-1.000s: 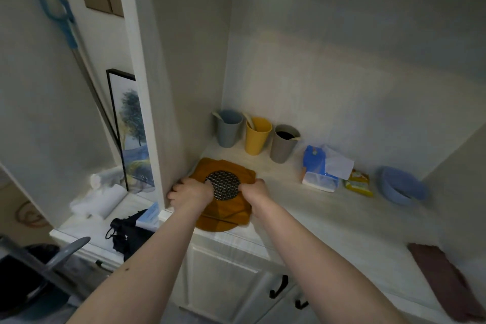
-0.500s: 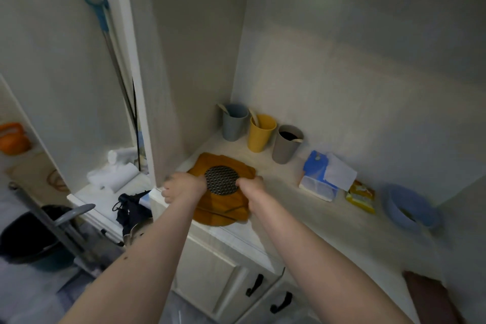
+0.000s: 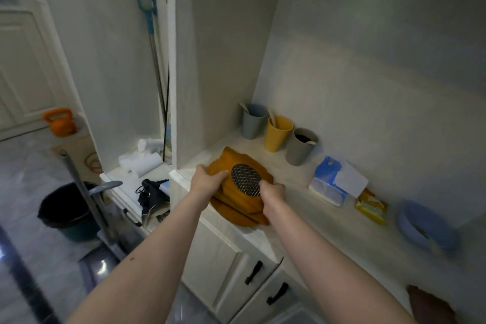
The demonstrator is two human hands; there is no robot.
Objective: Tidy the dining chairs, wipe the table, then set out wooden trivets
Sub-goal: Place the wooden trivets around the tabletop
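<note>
Grey, yellow and beige cups (image 3: pixel 278 133) are holding spoons at the wall. Both hands, left hand (image 3: pixel 207 181) and right hand (image 3: pixel 272 196), are gripping stacked orange-brown trivets (image 3: pixel 238 202), mesh-centred, on the worktop (image 3: pixel 328 221) edge.

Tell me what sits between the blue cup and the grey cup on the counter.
A yellow cup stands between the blue cup and the grey cup, all in a row along the wall, seen in the head view.

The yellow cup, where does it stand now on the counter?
In the head view the yellow cup stands at the back of the counter by the wall, between the blue-grey cup and the grey cup.
</note>
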